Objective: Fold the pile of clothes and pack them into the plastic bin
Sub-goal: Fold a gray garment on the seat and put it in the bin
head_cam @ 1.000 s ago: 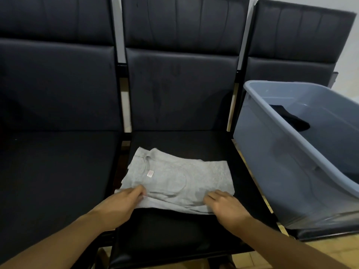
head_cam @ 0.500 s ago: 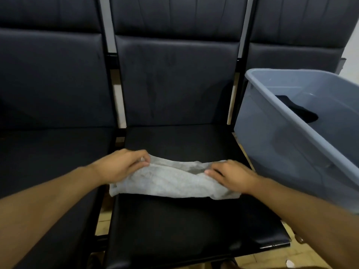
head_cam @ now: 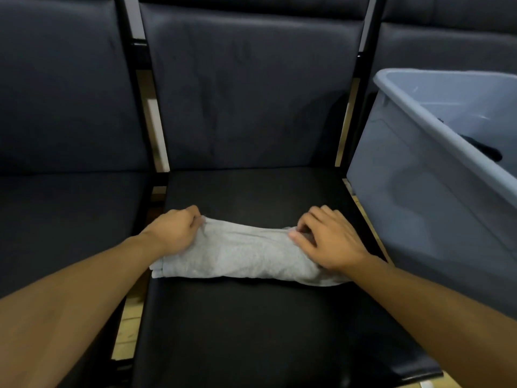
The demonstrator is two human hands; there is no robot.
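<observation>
A light grey garment lies folded into a narrow band across the middle black chair seat. My left hand grips its far left corner with curled fingers. My right hand pinches the far right edge, its palm lying on the cloth. The grey-blue plastic bin stands on the seat to the right, and a dark garment lies inside it.
Three dark padded chairs stand side by side, their backrests rising behind the seats. The left seat holds nothing. Wooden floor shows through the gaps between the chairs.
Both hands lifted the near edge of the grey garment and carried it over to the far edge, halving its depth. The view moved closer and lower.
</observation>
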